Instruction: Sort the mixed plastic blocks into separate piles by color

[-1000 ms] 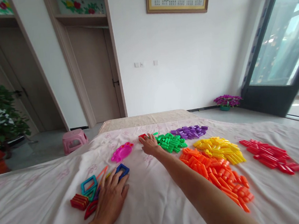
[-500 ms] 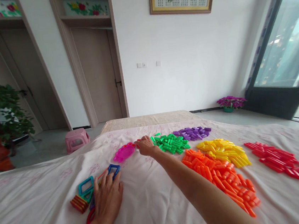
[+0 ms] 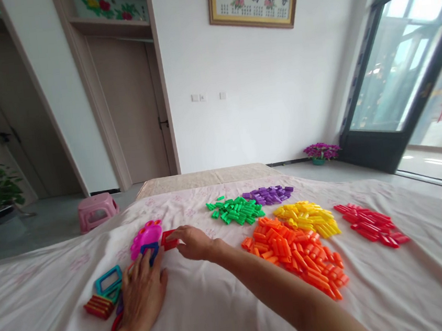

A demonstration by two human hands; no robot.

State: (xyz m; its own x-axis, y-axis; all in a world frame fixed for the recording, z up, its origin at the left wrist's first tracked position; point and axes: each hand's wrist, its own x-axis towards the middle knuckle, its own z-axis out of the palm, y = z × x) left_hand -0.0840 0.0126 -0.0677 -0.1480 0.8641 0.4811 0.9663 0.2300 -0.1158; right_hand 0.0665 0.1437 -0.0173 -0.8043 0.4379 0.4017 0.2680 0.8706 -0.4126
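Observation:
My left hand (image 3: 144,289) lies flat with its fingers stretched out over a small cluster of plastic frame tiles. A blue frame tile (image 3: 144,247) shows at its fingertips, and a teal frame tile (image 3: 107,276) sits beside it. Left of the wrist is a stack of red and yellow pieces (image 3: 97,307). Purple and red bits peek out from under the hand. With its fingers closed, my right hand (image 3: 195,242) grips a red frame tile (image 3: 167,241) by its right side. Just behind the blue tile rests a magenta scalloped piece (image 3: 145,237) with orange-red spots along its edge.
Piles of plastic pieces cover the cloth (image 3: 204,304) to the right: green (image 3: 237,210), purple (image 3: 269,195), yellow (image 3: 307,218), orange (image 3: 293,250) and red (image 3: 371,225). A pink stool (image 3: 98,211) stands on the floor beyond the left edge.
My right hand has come back toward my left hand from beside the green pile, bringing the red frame tile. My left hand stays on the cluster, while the view has turned slightly right.

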